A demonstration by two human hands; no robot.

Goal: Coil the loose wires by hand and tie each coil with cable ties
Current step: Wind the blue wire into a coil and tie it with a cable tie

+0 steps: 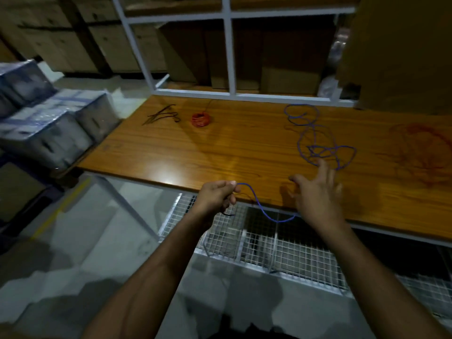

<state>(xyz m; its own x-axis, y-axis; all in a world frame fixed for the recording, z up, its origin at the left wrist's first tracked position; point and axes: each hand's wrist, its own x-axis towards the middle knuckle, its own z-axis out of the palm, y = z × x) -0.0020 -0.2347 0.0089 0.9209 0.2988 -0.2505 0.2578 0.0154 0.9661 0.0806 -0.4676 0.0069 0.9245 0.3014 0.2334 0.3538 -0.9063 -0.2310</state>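
A loose blue wire [315,140] lies in tangled loops on the wooden table [195,152], right of centre. One end of it runs off the front edge to my left hand [217,195], which pinches it in curled fingers. My right hand [318,192] hovers over the front edge with fingers spread, just short of the loops; the wire passes under it. A red wire coil [201,119] sits at the back of the table. Black cable ties [162,115] lie to its left. A loose red wire [420,152] sprawls at the far right.
A white shelf frame [230,57] with cardboard boxes stands behind the table. Wrapped boxes [49,123] are stacked to the left. A wire-mesh shelf [269,243] runs under the table's front edge. A large cardboard box [401,52] sits at the back right.
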